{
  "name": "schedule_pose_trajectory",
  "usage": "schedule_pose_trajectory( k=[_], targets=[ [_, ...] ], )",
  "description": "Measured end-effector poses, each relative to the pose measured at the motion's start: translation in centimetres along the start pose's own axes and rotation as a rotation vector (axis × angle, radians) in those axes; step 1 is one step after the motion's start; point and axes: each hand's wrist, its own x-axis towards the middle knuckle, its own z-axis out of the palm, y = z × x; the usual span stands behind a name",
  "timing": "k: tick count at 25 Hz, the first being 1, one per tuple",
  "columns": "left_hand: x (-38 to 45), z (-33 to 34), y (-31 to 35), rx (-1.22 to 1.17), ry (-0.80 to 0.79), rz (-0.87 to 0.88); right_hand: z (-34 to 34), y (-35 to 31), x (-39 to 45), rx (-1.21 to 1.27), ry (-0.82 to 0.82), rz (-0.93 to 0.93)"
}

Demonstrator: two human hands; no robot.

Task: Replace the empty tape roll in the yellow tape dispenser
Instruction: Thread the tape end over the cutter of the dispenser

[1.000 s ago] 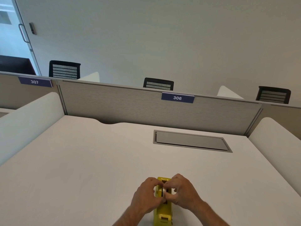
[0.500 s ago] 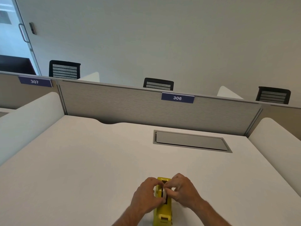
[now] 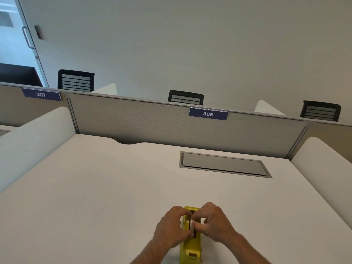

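The yellow tape dispenser (image 3: 190, 249) stands on the white desk (image 3: 114, 187) near the front edge, its length pointing away from me. My left hand (image 3: 170, 228) and my right hand (image 3: 216, 223) close in from either side over its open slot. Their fingertips pinch a small pale tape roll (image 3: 192, 223) that sits low in the slot. The fingers hide most of the roll. The cutter end of the dispenser shows below my hands.
A grey cable hatch (image 3: 222, 164) is set flush in the desk, far right of centre. A grey partition (image 3: 152, 122) labelled 306 closes the back, and white side screens (image 3: 32, 141) flank the desk. Black chair backs stand beyond the partition.
Both hands have sunk slightly and drawn closer over the slot, and the pale roll sits lower in the dispenser than a second ago.
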Motion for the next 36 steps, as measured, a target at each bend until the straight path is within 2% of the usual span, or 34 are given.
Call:
schedule_pose_trajectory(
  k=[14, 20, 36],
  targets=[
    [-0.03, -0.16, -0.01, 0.001, -0.002, 0.027, -0.38, 0.07, 0.21, 0.091, 0.019, 0.039],
    [-0.21, -0.06, 0.14, -0.002, 0.019, 0.025, -0.13, -0.27, -0.01, -0.02, -0.007, 0.004],
    [0.14, 0.05, 0.12, -0.019, 0.017, -0.008, -0.02, -0.31, 0.07, -0.012, 0.017, -0.05]
  ],
)
